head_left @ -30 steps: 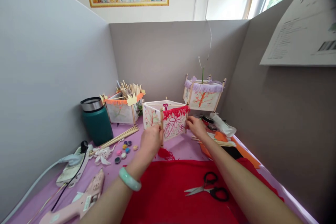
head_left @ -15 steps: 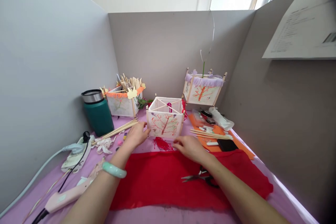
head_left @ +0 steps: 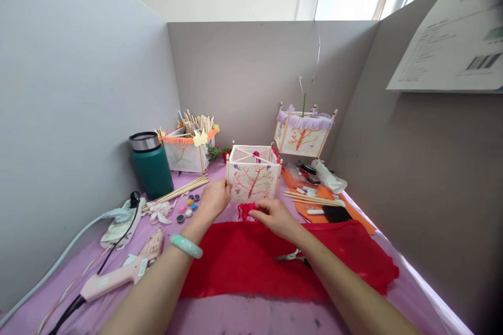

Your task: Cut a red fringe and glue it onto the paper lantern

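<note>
A white-sided paper lantern (head_left: 253, 182) on a stick frame, painted with a red-branched tree, stands in front of me. My left hand (head_left: 215, 201) has its fingers closed at the lantern's lower left corner post. At the base of the front panel, my right hand (head_left: 278, 217) pinches a piece of red fringe (head_left: 245, 211). A wide red cloth (head_left: 236, 261) lies flat below both hands. On it rest scissors (head_left: 290, 256), partly hidden under my right forearm. Red trim shows along the lantern's right top edge.
At left are a teal bottle (head_left: 151, 167), small paint pots (head_left: 189, 212), a power strip (head_left: 121, 227) and a pink glue gun (head_left: 118, 275). Behind stand a stick-filled box lantern (head_left: 183, 157) and a purple-fringed lantern (head_left: 302, 136). Thin sticks (head_left: 312, 199) lie on orange sheets at right.
My left hand has closed on the lantern's corner, and the lantern has shifted slightly right. My right hand has moved in and picked up the red fringe, now raised against the lantern's lower edge.
</note>
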Demonstrator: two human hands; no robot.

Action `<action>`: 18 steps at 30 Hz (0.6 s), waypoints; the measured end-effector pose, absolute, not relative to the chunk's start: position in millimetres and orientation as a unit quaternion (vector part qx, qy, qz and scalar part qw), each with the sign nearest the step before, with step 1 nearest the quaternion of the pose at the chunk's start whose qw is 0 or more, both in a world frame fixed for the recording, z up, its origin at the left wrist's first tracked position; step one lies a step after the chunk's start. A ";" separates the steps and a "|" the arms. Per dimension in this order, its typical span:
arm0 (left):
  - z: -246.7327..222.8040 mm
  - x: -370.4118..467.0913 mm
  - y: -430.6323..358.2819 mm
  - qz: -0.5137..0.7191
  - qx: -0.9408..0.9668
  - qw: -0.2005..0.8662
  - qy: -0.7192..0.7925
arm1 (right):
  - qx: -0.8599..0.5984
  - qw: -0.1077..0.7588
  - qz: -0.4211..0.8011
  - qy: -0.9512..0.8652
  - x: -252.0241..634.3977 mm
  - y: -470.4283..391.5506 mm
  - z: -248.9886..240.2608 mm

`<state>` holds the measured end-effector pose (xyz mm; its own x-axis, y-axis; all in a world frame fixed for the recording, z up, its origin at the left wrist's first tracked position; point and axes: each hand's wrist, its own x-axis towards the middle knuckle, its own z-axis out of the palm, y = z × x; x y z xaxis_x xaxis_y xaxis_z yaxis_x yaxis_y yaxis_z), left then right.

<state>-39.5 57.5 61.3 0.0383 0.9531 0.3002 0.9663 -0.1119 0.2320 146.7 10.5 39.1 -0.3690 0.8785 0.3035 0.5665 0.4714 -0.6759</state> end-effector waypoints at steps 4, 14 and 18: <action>71.2 -29.8 48.5 -0.204 -0.717 0.034 -0.665 | -0.409 0.427 0.374 -0.714 163.8 -2.4 49.1; 99.5 -41.2 -27.1 -0.251 -0.719 0.076 -0.644 | -0.395 0.481 0.440 -0.647 200.6 -57.6 47.2; 69.0 -47.9 -69.9 -0.236 -0.698 0.091 -0.671 | -0.374 0.405 0.521 -0.651 207.3 -86.0 23.6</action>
<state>-47.9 -69.9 69.0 -0.0105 0.8929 0.4501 0.9783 -0.0840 0.1895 207.3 -86.0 23.6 -0.3918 0.9098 0.1372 0.0655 0.1763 -0.9822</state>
